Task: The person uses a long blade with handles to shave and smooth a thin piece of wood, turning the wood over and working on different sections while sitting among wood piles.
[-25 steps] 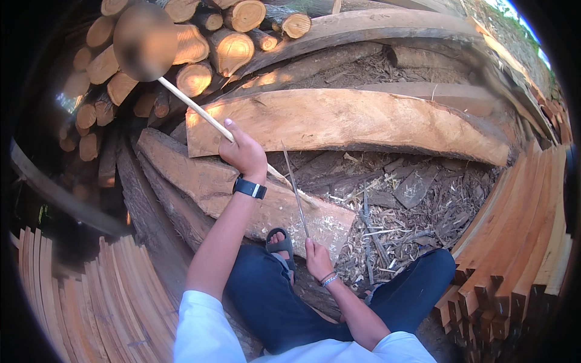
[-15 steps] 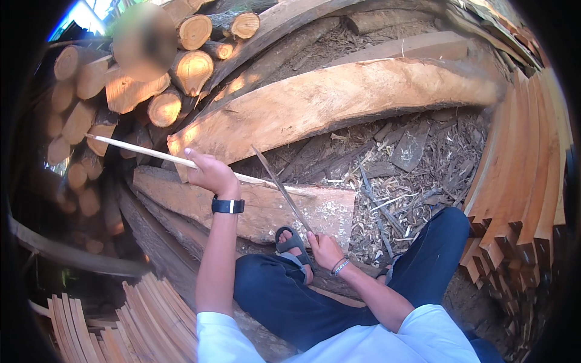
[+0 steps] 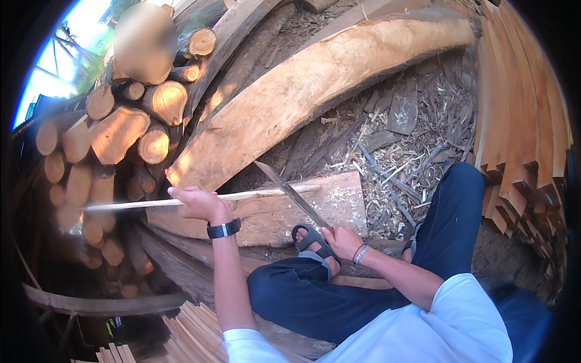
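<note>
My left hand (image 3: 201,204) is closed around a long, thin, pale wooden stick (image 3: 142,204). The stick runs nearly level across the view, its right part lying over a flat wooden plank (image 3: 339,209) strewn with shavings. In my right hand (image 3: 344,241) is the handle of a machete-like knife (image 3: 293,195). Its long blade slants up and to the left, crossing near the stick's right end; whether blade and stick touch, I cannot tell. My sandalled foot (image 3: 310,237) rests against the plank's near side.
A large curved slab (image 3: 315,81) lies beyond the plank. Cut logs (image 3: 120,134) are stacked at the left, sawn curved boards (image 3: 523,109) at the right. Wood shavings (image 3: 402,166) and bark cover the ground. More thin strips (image 3: 193,333) lie near my left elbow.
The whole view has turned, bringing more of the log stack in at the left. The stick now appears level instead of slanting down to the right. Both hands keep their hold.
</note>
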The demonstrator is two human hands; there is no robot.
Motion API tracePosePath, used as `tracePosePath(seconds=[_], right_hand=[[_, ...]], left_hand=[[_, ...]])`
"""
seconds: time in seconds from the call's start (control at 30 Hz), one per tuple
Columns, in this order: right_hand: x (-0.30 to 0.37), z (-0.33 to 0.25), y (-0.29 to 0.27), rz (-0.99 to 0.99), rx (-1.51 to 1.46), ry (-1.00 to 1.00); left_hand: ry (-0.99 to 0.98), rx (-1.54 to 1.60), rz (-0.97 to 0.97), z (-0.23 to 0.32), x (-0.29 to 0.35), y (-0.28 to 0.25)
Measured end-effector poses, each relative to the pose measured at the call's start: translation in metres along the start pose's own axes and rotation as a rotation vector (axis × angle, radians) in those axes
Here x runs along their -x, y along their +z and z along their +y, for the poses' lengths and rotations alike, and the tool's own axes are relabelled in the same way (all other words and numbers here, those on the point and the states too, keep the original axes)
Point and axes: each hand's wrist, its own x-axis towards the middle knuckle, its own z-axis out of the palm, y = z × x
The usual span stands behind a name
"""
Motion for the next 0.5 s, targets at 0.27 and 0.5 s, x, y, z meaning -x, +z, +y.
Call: tracePosePath(seconds=[0.27, 0.5], right_hand=[[0.013, -0.053, -0.01, -0.105, -0.24, -0.145], [0.007, -0.024, 0.007, -0.048, -0.174, -0.078]], left_hand=[[0.057, -0.022, -0.012, -0.005, 0.002, 0.004], [0.081, -0.058, -0.01, -0.008, -0.006, 0.0]])
